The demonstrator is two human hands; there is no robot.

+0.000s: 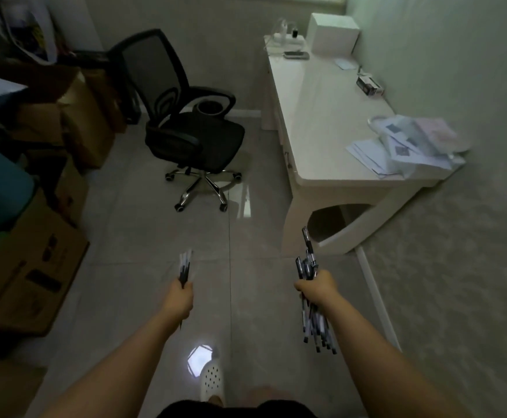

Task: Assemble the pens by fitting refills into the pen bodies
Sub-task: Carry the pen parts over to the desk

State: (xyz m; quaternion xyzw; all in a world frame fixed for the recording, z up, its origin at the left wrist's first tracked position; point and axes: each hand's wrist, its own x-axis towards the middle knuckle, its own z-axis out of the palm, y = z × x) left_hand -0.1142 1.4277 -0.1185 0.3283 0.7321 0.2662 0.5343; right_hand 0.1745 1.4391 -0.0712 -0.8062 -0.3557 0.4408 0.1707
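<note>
Two fists closed, left hand (pixel 183 292) gripping refills (pixel 185 267), right hand (pixel 317 286) gripping pen bodies (pixel 315 319), print unreadable

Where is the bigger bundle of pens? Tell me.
In the head view, the bigger bundle of pens is gripped in the right hand, low right of centre, just short of the white desk.

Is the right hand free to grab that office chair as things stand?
Probably not: the right hand grips a bundle of pens, and the office chair stands well ahead across open floor.
</note>
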